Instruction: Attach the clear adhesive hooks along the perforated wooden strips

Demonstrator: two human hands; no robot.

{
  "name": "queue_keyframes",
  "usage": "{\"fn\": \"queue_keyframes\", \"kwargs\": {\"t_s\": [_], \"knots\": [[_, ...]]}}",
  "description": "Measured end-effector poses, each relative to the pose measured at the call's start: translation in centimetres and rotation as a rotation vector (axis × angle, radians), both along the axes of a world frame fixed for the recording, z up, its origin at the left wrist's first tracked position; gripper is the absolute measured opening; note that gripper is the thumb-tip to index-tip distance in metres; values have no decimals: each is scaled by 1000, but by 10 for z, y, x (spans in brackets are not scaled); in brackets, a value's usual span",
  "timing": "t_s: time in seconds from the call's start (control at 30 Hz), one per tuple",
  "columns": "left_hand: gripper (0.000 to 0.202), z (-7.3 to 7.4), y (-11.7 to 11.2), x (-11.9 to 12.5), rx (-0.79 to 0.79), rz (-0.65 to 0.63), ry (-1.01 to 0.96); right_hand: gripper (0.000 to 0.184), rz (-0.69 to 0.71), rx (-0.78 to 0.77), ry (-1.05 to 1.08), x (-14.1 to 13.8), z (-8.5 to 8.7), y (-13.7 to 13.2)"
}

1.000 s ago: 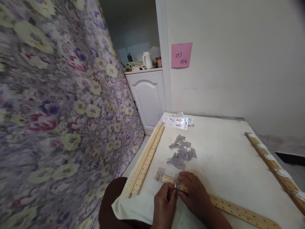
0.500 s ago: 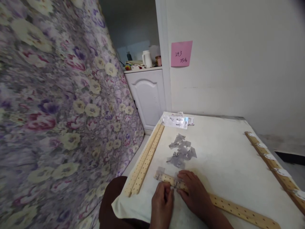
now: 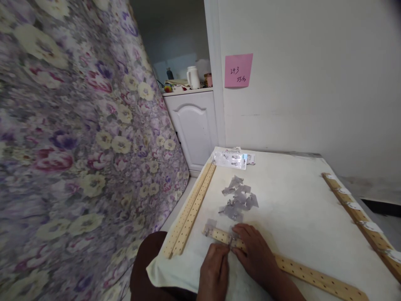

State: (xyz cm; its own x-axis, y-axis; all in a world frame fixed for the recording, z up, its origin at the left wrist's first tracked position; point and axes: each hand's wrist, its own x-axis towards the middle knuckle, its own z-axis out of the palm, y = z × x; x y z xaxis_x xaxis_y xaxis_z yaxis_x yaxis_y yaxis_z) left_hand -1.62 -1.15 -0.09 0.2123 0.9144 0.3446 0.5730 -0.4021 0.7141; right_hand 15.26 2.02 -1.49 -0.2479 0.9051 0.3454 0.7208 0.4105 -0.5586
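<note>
A perforated wooden strip lies aslant at the front of the cloth-covered table. My right hand is closed over it, fingers beyond the far edge and thumb on the near side. Beside the thumb, a small metal hook sits on the strip with a clear plastic tag. My left hand is closed, its fingertips pinched at the hook's near end and partly hiding it. Nearer the strip's left end is another metal hook with its own clear tag.
Several small metal pieces in clear plastic lie mid-table. Two perforated strips run along the left edge. At the right edge is a strip with white tags. Clear packaging rests at the back. A floral curtain hangs left.
My left hand has turned a little, and its fingertips have shifted slightly up and right at the hook. The right hand keeps its place on the strip.
</note>
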Motion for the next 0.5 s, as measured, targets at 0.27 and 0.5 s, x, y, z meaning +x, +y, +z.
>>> {"fn": "queue_keyframes", "kwargs": {"t_s": [0.27, 0.5], "knots": [[24, -7, 0, -6, 58, 19, 99, 47, 5, -21, -8, -1, 2, 0], [31, -12, 0, -7, 111, 56, 131, 47, -24, -15, -10, -2, 4, -1]]}}
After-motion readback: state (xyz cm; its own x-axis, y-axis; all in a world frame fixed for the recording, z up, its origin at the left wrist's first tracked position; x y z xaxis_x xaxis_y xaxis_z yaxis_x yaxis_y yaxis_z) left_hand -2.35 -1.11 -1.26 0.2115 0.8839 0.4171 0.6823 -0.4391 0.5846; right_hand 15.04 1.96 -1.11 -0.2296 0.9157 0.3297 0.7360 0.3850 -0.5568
